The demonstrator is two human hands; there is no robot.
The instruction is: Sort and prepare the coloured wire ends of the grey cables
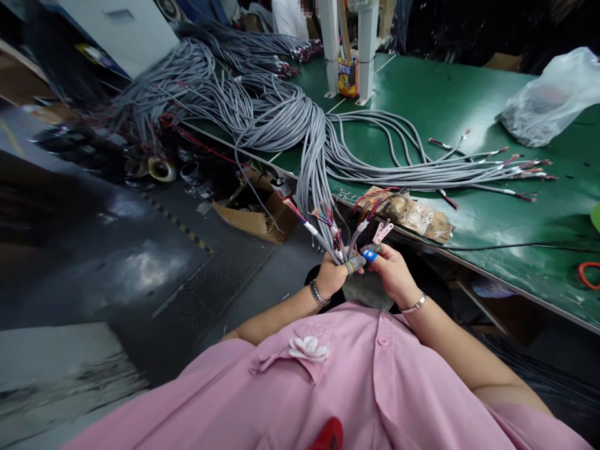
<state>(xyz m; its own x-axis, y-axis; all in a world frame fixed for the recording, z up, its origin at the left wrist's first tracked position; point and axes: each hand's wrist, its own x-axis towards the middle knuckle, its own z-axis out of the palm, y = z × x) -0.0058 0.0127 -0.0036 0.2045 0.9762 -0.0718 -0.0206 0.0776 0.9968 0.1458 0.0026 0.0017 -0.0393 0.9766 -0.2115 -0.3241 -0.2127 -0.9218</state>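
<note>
Grey round-jacketed cables sit bunched in left hand, fingers clamped round them, likely to keep multicoloured wire ends gathered; right hand fingers pinched together, on what I can't tell.

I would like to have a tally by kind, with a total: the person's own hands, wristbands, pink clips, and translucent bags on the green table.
Hands: 2 (left hand, right hand)
Wristbands: 2
Pink clip: 1
Translucent bag: 1
Total: 6
</note>
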